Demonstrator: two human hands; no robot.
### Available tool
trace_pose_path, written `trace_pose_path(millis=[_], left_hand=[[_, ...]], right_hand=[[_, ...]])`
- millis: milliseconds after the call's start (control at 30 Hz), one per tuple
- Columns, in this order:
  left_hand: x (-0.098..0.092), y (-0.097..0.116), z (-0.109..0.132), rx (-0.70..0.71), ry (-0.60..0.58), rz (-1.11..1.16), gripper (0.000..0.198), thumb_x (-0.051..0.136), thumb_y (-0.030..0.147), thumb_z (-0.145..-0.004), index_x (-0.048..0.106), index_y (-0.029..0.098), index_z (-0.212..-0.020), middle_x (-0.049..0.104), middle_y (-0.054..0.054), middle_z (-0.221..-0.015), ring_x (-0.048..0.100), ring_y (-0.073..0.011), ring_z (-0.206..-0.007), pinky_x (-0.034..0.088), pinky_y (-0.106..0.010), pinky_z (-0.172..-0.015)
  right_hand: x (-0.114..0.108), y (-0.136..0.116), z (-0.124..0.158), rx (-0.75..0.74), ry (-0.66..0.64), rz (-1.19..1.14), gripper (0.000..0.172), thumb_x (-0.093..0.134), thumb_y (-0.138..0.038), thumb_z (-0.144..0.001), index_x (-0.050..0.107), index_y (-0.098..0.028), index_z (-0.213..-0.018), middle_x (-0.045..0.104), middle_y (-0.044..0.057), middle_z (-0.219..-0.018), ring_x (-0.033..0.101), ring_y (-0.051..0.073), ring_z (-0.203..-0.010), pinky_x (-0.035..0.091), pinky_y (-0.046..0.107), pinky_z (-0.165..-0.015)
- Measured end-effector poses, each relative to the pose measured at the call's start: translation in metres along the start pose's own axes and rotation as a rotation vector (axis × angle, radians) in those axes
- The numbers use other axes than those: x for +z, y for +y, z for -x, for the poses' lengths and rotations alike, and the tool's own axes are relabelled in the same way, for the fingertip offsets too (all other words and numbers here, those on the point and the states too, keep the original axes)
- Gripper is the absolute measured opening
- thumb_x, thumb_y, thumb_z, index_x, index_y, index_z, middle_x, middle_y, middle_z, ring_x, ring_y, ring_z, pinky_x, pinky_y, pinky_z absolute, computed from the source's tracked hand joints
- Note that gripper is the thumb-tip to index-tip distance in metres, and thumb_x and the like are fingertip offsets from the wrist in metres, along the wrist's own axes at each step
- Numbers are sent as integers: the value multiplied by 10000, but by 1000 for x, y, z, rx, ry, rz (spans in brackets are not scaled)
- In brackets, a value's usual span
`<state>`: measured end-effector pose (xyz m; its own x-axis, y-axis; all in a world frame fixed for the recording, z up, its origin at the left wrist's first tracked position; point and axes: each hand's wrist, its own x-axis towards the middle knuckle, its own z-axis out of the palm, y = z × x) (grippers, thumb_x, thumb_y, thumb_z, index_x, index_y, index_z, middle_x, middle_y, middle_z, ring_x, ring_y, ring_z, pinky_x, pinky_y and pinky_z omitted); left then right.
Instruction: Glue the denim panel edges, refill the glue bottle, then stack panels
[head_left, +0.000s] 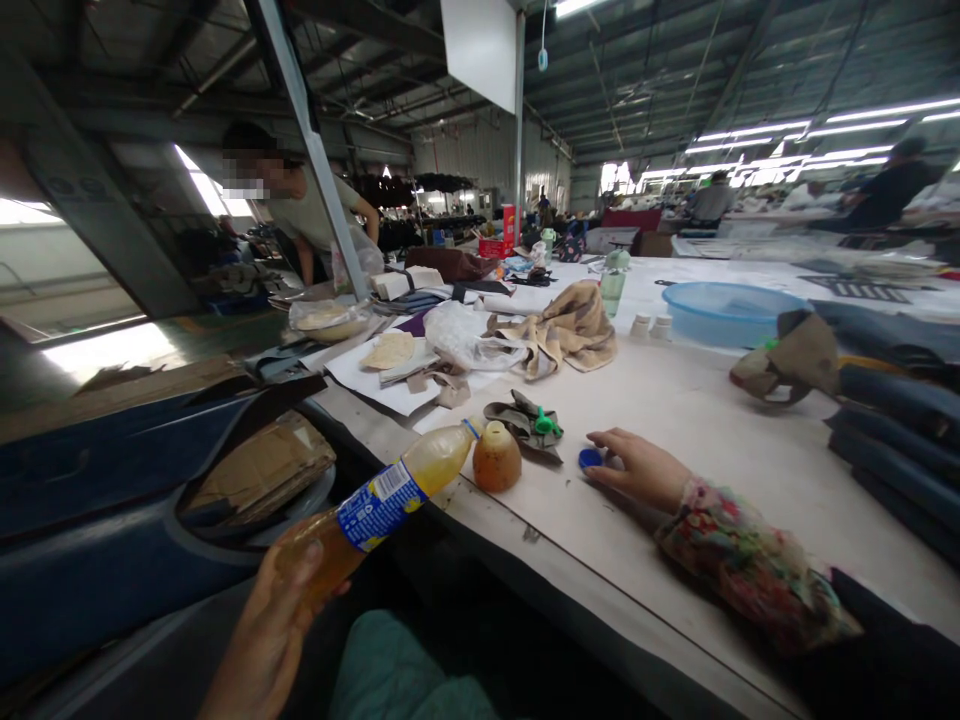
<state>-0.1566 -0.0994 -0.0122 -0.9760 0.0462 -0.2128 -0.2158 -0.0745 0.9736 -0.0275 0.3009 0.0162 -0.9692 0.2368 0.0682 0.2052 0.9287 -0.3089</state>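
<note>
With left hand point(279, 598), cut off past the wrist, grips a tilted bottle point(386, 502) by its lower end, base hidden; holds its mouth just beside a small pot point(496, 466) near the edge of the table point(600, 545). With right hand point(643, 468), curls fingers round a blue cap point(590, 458) farther in from that edge; cannot tell whether gripping or only touching.

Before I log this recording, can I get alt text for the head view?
A person's left hand holds a tilted, blue-labelled bottle of amber liquid, its neck beside a small domed container on a worktable. The right hand is at a blue cap.
</note>
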Motion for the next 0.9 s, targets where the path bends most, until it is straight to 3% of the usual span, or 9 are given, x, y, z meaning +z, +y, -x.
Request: trace_pose_path(millis=[133,333,433,500,600,733,900], left_hand=[[22,19,8,113,37,90,568,780,476,-527,555,288,-1015,577,14,-1019,598,-164,-813,536,-209,-533],[54,80,18,316,-56,322,399,697,452,-671,604,291,-1024,586,39,-1081,561,-147,-940,541,-186,-608],[65,99,26,359,-46,412,430,701,511,-634,633,293,-999,594,47,-1070,564,-145,-920,545,-173,-577],[71,98,34,304,-66,388,519,749,536,-542,638,296,-989,604,35,-1032,574,-157,-873,544,-177,-539],[76,78,46,155,-117,292,589,788,521,-471,625,330,-1004,608,25,-1017,585,-165,-804,538,-181,-505],[76,50,56,12,-176,229,540,740,537,-551,591,377,-1044,590,29,-1084,596,-170,-831,529,-172,-503],[70,39,52,-70,-134,259,556,763,529,-520,588,340,-1013,620,23,-1005,619,-173,-828,522,-170,-492]], right_hand=[[1,-1,-1,-15,10,9,468,532,-402,-798,570,-102,-1156,586,136,-1082,550,247,-970,418,368,-893],[1,-4,0,-16,25,12,304,537,-350,-786,619,-155,-1004,612,105,-1011,567,224,-921,432,336,-847],[-1,-5,0,66,66,-99,325,506,-328,-784,559,-151,-1051,625,93,-947,585,197,-811,455,323,-750],[-5,-6,1,89,120,-187,346,485,-339,-786,512,-152,-1076,624,74,-868,574,172,-716,453,307,-676],[-18,-8,2,50,247,-297,361,486,-404,-776,498,-159,-1040,586,43,-758,527,156,-630,443,302,-610],[-40,-12,4,-12,422,-597,432,572,-466,-735,498,-162,-1032,591,69,-878,560,173,-762,479,327,-727],[-57,-26,10,-94,436,-691,438,607,-437,-746,503,-178,-1083,576,66,-934,550,175,-806,471,325,-751]])
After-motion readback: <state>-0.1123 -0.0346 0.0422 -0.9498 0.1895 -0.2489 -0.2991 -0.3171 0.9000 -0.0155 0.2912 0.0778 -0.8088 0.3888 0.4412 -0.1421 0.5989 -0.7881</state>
